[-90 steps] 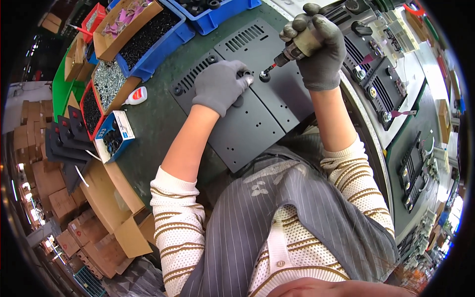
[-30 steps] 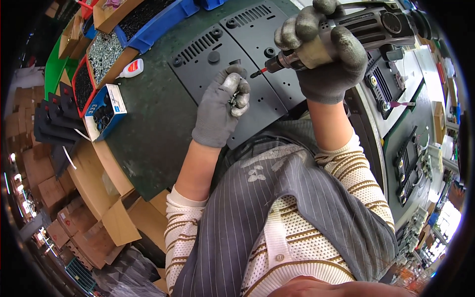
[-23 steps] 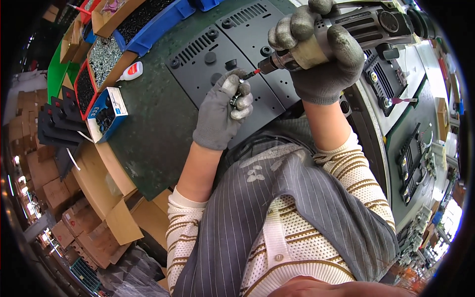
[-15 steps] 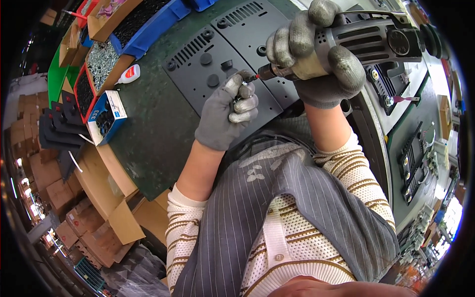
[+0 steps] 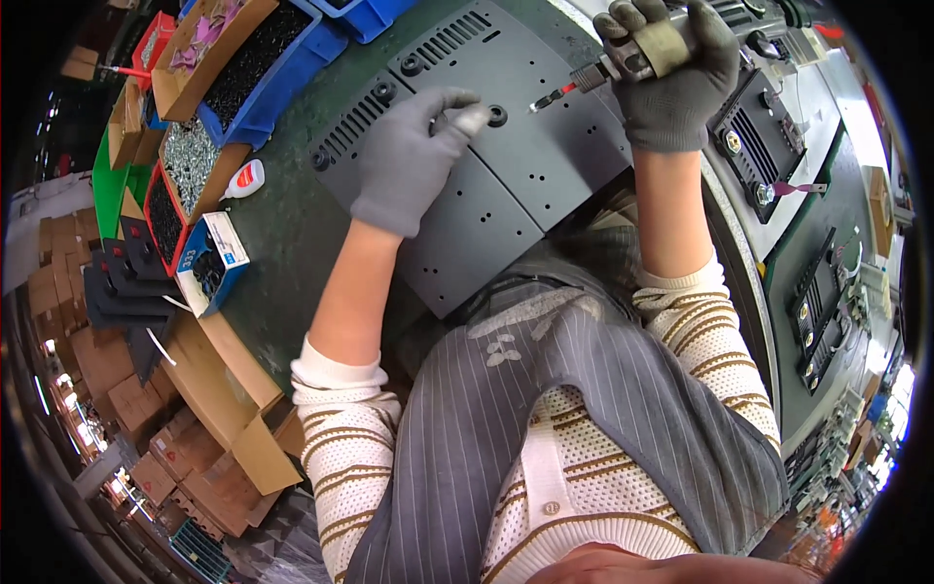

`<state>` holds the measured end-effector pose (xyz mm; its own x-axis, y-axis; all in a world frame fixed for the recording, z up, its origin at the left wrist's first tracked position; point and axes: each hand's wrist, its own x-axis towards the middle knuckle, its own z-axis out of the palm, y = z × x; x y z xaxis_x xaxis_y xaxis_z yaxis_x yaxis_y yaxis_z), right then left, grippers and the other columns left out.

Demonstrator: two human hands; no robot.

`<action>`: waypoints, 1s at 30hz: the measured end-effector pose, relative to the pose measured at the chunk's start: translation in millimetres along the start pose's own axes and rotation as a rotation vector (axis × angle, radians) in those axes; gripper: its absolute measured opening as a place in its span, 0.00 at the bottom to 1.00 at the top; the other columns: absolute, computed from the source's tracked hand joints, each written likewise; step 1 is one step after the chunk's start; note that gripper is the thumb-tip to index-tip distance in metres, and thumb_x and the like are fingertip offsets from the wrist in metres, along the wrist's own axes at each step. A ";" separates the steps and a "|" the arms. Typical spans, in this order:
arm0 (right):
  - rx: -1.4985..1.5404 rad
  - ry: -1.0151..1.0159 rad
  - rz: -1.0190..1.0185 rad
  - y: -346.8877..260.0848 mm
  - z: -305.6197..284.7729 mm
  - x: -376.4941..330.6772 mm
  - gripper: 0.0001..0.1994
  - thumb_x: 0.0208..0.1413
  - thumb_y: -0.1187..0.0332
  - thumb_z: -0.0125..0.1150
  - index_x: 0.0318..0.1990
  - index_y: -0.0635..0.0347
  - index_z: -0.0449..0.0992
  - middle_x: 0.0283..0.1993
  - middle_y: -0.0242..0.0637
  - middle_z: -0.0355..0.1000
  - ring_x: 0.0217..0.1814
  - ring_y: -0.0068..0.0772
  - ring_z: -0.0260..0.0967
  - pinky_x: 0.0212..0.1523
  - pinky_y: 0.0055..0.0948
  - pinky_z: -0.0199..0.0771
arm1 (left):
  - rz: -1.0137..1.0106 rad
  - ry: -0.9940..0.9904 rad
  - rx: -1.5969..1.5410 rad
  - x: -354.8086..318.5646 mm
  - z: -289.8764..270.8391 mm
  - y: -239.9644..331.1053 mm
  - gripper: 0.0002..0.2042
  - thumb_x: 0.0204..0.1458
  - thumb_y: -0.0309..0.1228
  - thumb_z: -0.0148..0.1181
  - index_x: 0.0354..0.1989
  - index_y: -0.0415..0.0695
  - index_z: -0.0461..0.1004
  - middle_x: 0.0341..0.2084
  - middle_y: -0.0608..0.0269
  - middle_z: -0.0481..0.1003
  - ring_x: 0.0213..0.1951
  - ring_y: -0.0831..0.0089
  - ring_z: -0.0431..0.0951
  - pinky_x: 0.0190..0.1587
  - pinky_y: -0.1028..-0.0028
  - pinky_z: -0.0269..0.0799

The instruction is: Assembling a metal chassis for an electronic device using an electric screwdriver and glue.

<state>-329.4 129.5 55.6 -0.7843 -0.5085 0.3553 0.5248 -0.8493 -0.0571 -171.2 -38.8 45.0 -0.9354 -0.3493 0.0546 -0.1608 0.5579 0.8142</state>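
Your right hand (image 5: 671, 109) wrapped round power screwdriver (image 5: 662, 49), long axis slanting, bit (image 5: 558, 95) pointing down-left; left hand (image 5: 404, 156) half-curled, hold unclear; carton (image 5: 223, 180): silver screws (image 5: 192, 159).

Dark green benchtop (image 5: 292, 248) with two dark panels (image 5: 462, 229), white bottle (image 5: 245, 180), blue bins (image 5: 284, 95)

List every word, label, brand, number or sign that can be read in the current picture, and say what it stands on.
Blue-and-white box: printed figures and label; wording not copied here.
White bottle: red label, lettering too small to read.
Brown cartons: small marks, too blurred to read.
Power driver: no lettering can be made out.
Dark panels: no print visible.
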 end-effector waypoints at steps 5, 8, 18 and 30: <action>-0.645 0.221 -0.123 -5.9 -5.7 13.0 0.18 0.53 0.60 0.54 0.48 0.60 0.69 0.28 0.36 0.69 0.30 0.36 0.68 0.34 0.35 0.71 | 0.029 -0.268 0.602 37.7 9.4 3.1 0.17 0.46 0.45 0.63 0.43 0.54 0.78 0.32 0.58 0.78 0.37 0.60 0.78 0.39 0.65 0.72; -0.797 0.237 -0.157 -0.9 -5.9 27.4 0.18 0.53 0.63 0.55 0.48 0.62 0.67 0.29 0.36 0.69 0.31 0.36 0.69 0.34 0.35 0.72 | 0.094 -0.069 0.524 73.6 5.6 -11.0 0.16 0.48 0.43 0.63 0.45 0.52 0.78 0.33 0.58 0.79 0.36 0.63 0.79 0.39 0.66 0.72; -1.006 0.119 -0.161 34.8 -30.6 111.2 0.15 0.50 0.72 0.59 0.45 0.65 0.65 0.24 0.38 0.69 0.22 0.28 0.68 0.23 0.27 0.69 | 0.055 -0.023 0.270 147.0 36.7 -35.7 0.17 0.48 0.40 0.65 0.45 0.46 0.78 0.37 0.57 0.80 0.38 0.65 0.80 0.42 0.71 0.73; -1.175 -0.091 0.127 66.2 -50.8 131.4 0.12 0.48 0.70 0.64 0.38 0.59 0.69 0.27 0.27 0.67 0.26 0.19 0.63 0.27 0.22 0.65 | -0.058 0.037 0.429 134.7 38.9 -26.2 0.18 0.49 0.43 0.63 0.45 0.49 0.76 0.27 0.60 0.78 0.32 0.64 0.78 0.34 0.66 0.71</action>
<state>-414.5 -0.8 51.1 -0.6974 -0.6269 0.3472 -0.0651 -0.4270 -0.9019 -305.2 -71.2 8.6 -0.9103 -0.4117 0.0429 -0.3364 0.7962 0.5028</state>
